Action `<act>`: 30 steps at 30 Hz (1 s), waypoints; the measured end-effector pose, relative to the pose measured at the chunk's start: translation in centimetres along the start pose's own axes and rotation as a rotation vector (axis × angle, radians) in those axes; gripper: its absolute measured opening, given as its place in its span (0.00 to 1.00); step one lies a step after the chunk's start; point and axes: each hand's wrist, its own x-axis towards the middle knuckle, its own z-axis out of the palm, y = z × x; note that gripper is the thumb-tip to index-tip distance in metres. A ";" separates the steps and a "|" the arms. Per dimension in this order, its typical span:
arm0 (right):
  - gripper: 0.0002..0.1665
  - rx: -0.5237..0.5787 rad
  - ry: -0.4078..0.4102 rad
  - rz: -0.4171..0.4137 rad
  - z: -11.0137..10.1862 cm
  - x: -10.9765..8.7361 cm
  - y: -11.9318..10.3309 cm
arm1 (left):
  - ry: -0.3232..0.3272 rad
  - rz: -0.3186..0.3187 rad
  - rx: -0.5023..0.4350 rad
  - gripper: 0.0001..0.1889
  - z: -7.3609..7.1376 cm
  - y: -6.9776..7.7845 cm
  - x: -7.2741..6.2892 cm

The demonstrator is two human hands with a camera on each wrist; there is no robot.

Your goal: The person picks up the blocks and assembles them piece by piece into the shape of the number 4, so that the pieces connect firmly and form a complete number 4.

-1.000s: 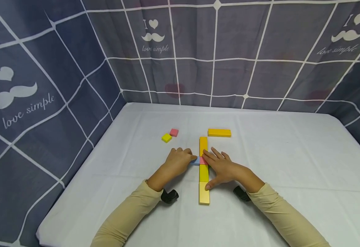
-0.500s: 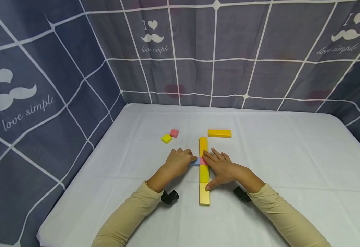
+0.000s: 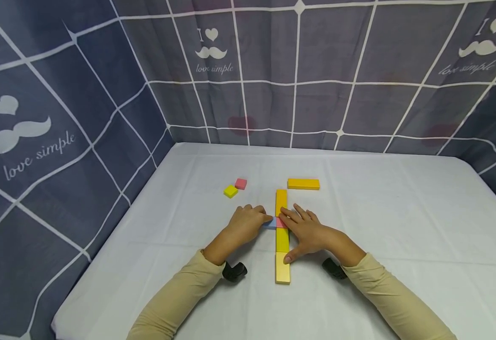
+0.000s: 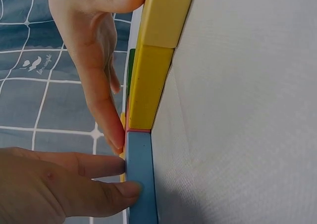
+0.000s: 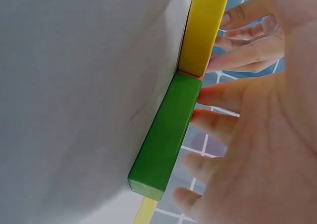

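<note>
From the lower left, we see the left hand point(image 4: 64, 187) pinching a smooth blue rectangular block point(image 4: 141, 159), thumb on its face and index fingertip at its edge. Directly above in this view lies a smooth deep-yellow rectangular block point(image 4: 148, 85), with the thin edge of a red block point(image 4: 138, 131) showing between them. A pale-yellow rectangular block point(image 4: 168, 13) meets the deep-yellow one's upper end. Beside the row, the right hand point(image 4: 89, 40) points its straight fingers downward. We glimpse a green block point(image 4: 131, 68) behind, white cloth point(image 4: 237, 100) rightward and a grey-blue, white-gridded curtain point(image 4: 64, 110) leftward.
</note>
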 end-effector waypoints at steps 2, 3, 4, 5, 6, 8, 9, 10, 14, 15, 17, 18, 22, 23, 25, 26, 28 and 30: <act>0.68 -0.002 0.005 -0.001 0.0 -0.1 0.0 | -0.006 -0.005 -0.001 0.16 0.0 0.1 0.0; 0.68 -0.004 0.009 -0.003 0.0 -0.1 0.0 | -0.007 -0.008 -0.002 0.16 0.0 0.1 0.0; 0.68 -0.005 0.011 -0.004 0.0 -0.1 0.0 | -0.006 -0.011 -0.002 0.16 0.0 0.1 0.0; 0.68 -0.006 0.012 -0.007 0.0 -0.2 0.0 | -0.008 -0.012 -0.001 0.16 0.0 0.2 0.0; 0.68 -0.008 0.009 -0.006 0.0 -0.2 0.0 | -0.011 -0.014 -0.002 0.16 -0.1 0.2 -0.1; 0.68 -0.013 0.007 -0.009 0.0 -0.2 0.0 | -0.011 -0.015 -0.001 0.16 -0.1 0.2 -0.1; 0.68 -0.014 0.007 -0.010 0.0 -0.2 0.0 | -0.009 -0.014 -0.001 0.16 -0.1 0.2 -0.1; 0.67 -0.011 0.006 -0.009 0.0 -0.3 -0.1 | -0.008 -0.014 -0.001 0.16 -0.1 0.2 -0.2; 0.67 -0.007 0.003 -0.004 -0.1 -0.3 0.0 | 0.001 -0.004 0.003 0.16 -0.2 0.3 -0.2; 0.67 -0.005 0.002 -0.003 -0.1 -0.3 0.0 | 0.003 -0.002 0.004 0.16 -0.2 0.3 -0.2; 0.68 -0.006 0.003 -0.001 -0.2 -0.3 0.0 | 0.006 0.003 0.008 0.16 -0.3 0.2 -0.1; 0.68 -0.007 0.004 -0.001 -0.2 -0.3 0.0 | 0.010 0.006 0.011 0.16 -0.4 0.2 0.0; 0.68 0.001 0.015 -0.005 -0.3 -0.3 0.0 | -0.002 0.014 -0.023 0.16 -0.5 0.1 0.1; 0.68 0.002 0.015 -0.004 -0.3 -0.3 0.0 | -0.007 0.018 -0.034 0.16 -0.5 0.1 0.1; 0.68 0.009 0.019 -0.004 -0.3 -0.4 0.0 | -0.014 0.029 -0.067 0.17 -0.6 -0.1 0.1; 0.68 0.013 0.021 -0.005 -0.3 -0.4 0.0 | -0.014 0.034 -0.082 0.17 -0.7 -0.3 0.1; 0.68 0.016 0.016 0.001 -0.2 -0.4 -0.1 | -0.002 0.043 -0.130 0.18 -0.8 -0.8 0.0; 0.68 0.021 0.011 0.007 -0.1 -0.5 -0.1 | 0.033 0.039 -0.183 0.19 -1.0 -1.5 0.0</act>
